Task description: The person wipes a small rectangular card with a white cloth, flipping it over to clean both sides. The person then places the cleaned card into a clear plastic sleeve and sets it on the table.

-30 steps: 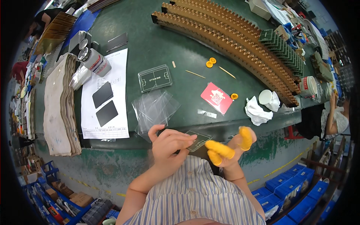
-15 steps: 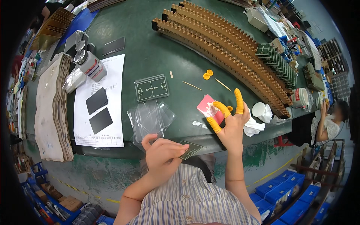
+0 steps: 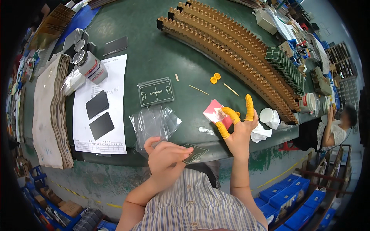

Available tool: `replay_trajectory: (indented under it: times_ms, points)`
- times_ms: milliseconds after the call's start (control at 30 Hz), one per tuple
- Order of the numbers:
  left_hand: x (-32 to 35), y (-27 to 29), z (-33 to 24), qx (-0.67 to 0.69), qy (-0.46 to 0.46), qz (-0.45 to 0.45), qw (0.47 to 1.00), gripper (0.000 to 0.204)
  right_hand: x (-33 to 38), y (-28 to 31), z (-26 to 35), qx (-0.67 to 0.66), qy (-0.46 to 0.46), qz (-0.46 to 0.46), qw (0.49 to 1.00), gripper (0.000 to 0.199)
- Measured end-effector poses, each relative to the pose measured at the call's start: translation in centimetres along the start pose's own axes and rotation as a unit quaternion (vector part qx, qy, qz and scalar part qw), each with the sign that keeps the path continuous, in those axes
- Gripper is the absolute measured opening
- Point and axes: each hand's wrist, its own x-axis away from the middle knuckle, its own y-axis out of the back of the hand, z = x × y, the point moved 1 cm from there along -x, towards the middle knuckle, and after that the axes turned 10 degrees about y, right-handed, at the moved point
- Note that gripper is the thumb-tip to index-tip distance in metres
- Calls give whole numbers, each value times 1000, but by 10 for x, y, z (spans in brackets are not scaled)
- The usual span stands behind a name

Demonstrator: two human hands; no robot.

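- The left hand [image 3: 165, 161] is hovering just off the near edge of the green bench [image 3: 154, 50], its grip pinching a small dark green board [image 3: 194, 153] between thumb and fingertips; the board is lying nearly flat and sticking out to the right of the fingers.
- The right hand [image 3: 241, 129] is reaching over the bench edge with its grip released and fingers spread, grasping nothing; yellow finger cots [image 3: 249, 107] are covering the thumb, index and middle fingers.
- The index fingertip is resting on or just over a red card [image 3: 216, 111] lying flat on the bench; whether it is actually touching cannot be told.
- A pile of clear plastic bags [image 3: 154, 123] is lying on the bench just beyond the left hand.
- Behind the bags, a green board in a clear case [image 3: 156, 92] is sitting flat.
- To the left, a white printed sheet [image 3: 102, 127] is carrying two black rectangular pieces [image 3: 98, 113], and a white bottle [image 3: 90, 66] is lying on its side at the sheet's far end.
- A stack of grey cloth sheets [image 3: 48, 115] is lying along the left end of the bench.
- Long brown slotted racks [image 3: 231, 50] are curving across the far side, with green boards [image 3: 285, 63] standing in their right-hand slots.
- Two small orange discs [image 3: 215, 78] and thin sticks [image 3: 198, 89] are lying between the racks and the red card.
- A crumpled white cloth [image 3: 261, 133] and a white cup [image 3: 266, 114] are sitting just right of the right hand.
- Another person [image 3: 339, 129] is sitting at the far right, well apart.
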Motion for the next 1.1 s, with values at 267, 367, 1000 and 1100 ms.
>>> replay_trajectory:
  times_ms: [267,367,1000,1100]
  points:
    - [0,-1,-3,1,-9,5,1000,30,3,-1,0,8,2,6,1000,31]
    - [1,-1,-4,1,-9,4,1000,30,5,-1,-3,-17,0,-19,1000,29]
    - [12,0,-22,-35,-15,19,999,20,49,24,23,-559,-65,-223,796,44]
    - [15,1,-23,-48,-25,10,998,21,61,41,31,-322,90,-168,927,30]
